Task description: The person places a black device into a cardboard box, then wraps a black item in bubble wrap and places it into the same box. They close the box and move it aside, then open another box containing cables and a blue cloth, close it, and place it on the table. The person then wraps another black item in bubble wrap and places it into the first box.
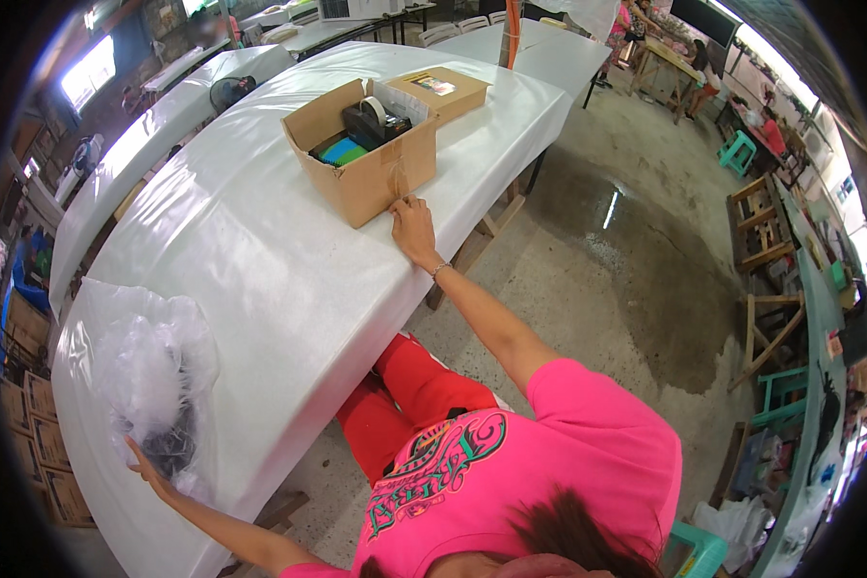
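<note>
the two hands were wide apart, one at each end of the reach! out front, the right hand [414, 231] had its fingers bent against the lower near corner of an open cardboard box [342, 193]; whether they gripped it or merely pressed, one could not tell. down at the near left, the left hand [149, 467] was spread, fingers stretched out and touching the edge of a clear, crumpled plastic bag [144, 356], with something dark showing through the lower part, too blurred to name.

back to the box, and it stood upright near the right edge of the white-covered table [250, 279], flaps up. inside sat a black tape dispenser [361, 130] with a pale roll on it, just beside a blue-and-green stack [340, 151]. right behind came a flat brown carton [462, 94], a small picture on its top.

beyond the table's right side, a dark wet patch [674, 299] spread over the concrete floor, a green stool [737, 151] stood farther off, and over on the far left, brown cartons [43, 433] were stacked up.
</note>
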{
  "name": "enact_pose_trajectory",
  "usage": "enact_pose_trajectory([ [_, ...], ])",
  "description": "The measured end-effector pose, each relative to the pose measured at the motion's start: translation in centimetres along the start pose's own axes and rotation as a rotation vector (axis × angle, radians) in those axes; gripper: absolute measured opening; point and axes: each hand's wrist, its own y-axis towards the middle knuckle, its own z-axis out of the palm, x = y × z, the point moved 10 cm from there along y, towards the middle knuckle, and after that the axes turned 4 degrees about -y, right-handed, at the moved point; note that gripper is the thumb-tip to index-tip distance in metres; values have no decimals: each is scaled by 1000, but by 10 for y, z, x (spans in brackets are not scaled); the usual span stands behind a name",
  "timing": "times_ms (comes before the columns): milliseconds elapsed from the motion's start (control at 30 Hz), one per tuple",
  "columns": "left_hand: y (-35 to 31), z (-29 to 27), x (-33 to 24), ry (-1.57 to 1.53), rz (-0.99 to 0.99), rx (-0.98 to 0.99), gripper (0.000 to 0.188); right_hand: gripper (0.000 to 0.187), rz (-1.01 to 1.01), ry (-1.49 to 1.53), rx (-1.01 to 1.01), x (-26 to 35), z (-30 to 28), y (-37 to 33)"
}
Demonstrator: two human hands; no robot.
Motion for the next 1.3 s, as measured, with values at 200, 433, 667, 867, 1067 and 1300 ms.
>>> enact_pose_trajectory([
  [200,18,3,6,-78,-27,233,119,8,7,8,20,0,1,2],
  [433,28,7,22,-244,-69,316,128,8,-3,9,-4,-4,-3,1],
  [667,19,11,47,-409,-78,-97,122,8,-14,12,-19,3,-2,-1],
  [867,8,29,13,-443,23,-52,119,9,4,14,36,2,-1,-1],
  [1067,6,48,-11,-511,128,16,116,10,-10,-11,4,3,0,0],
  [1300,-13,83,-66,-643,301,112,112,12,-55,-16,3,5,0,1],
])
